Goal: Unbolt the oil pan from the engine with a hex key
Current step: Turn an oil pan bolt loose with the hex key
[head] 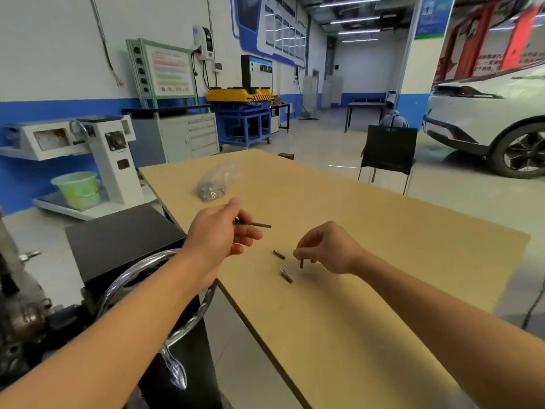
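Note:
My left hand (224, 231) hovers over the near left part of the wooden table (383, 231) and holds a thin dark hex key (259, 224) that points right. My right hand (327, 249) pinches a small dark bolt (301, 263) upright, its tip just above the tabletop. Two loose bolts lie on the table between the hands: one (279, 254) just left of my right fingers, the other (286, 276) a little nearer to me. Part of the engine (20, 314) on its stand shows at the far left edge; the oil pan is not visible.
A clear bag of small hardware (213, 184) lies at the table's far left. A chrome handwheel (159, 305) and a black box (124, 240) stand left of the table edge. A black chair (387, 152), a white car (495, 119) and workshop cabinets are beyond.

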The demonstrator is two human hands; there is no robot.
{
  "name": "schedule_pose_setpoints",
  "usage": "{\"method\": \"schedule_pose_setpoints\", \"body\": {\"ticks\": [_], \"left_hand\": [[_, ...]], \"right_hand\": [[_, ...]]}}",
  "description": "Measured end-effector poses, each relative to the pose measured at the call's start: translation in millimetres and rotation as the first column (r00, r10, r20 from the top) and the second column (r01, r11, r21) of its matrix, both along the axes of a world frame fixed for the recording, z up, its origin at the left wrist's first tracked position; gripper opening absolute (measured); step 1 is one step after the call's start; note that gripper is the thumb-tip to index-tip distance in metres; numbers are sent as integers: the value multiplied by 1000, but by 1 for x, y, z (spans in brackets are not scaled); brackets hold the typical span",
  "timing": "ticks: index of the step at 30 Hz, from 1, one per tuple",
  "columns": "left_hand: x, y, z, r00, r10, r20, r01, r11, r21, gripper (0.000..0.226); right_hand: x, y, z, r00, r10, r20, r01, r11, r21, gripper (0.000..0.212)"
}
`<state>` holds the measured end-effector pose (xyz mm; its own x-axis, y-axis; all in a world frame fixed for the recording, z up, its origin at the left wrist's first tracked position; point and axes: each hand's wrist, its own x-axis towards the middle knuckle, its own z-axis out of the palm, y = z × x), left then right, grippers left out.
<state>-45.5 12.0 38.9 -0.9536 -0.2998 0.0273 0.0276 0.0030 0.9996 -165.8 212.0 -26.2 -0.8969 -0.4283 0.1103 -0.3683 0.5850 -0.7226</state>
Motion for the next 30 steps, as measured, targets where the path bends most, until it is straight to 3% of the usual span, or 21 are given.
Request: {"method": "schedule_pose_setpoints", "body": {"ticks": [8, 12, 14, 17, 19, 22, 25, 30], "left_hand": [[-1, -19, -7, 999, 16, 33, -14, 998, -57, 39], [20, -38, 29, 1000, 0, 9, 1, 988, -157, 41], [40, -57, 65, 999, 3, -50, -16, 967, -256, 41], [86, -94, 130, 987, 40, -157, -102, 908, -407, 43], [126, -122, 169, 972, 88, -217, -188, 845, -501, 44], [201, -170, 212, 947, 165, -277, -307, 721, -622, 45], [284, -219, 235, 906, 291, -307, -423, 630, -651, 47], [400, -292, 226, 816, 506, -278, -565, 598, -569, 49]], "right_hand": [[-8, -7, -28, 999, -7, -32, 7, 1000, -12, 8], [2, -17, 19, 985, -114, -132, 93, 983, -159, 21], [20, -43, 64, 962, -62, -267, 17, 986, -167, 23], [73, -118, 140, 859, 180, -480, -268, 956, -122, 33], [122, -177, 187, 734, 350, -581, -484, 871, -86, 32], [195, -268, 231, 569, 496, -657, -704, 706, -76, 9], [268, -348, 253, 444, 604, -661, -847, 525, -89, 19], [372, -444, 248, 256, 743, -618, -954, 296, -41, 33]]}}
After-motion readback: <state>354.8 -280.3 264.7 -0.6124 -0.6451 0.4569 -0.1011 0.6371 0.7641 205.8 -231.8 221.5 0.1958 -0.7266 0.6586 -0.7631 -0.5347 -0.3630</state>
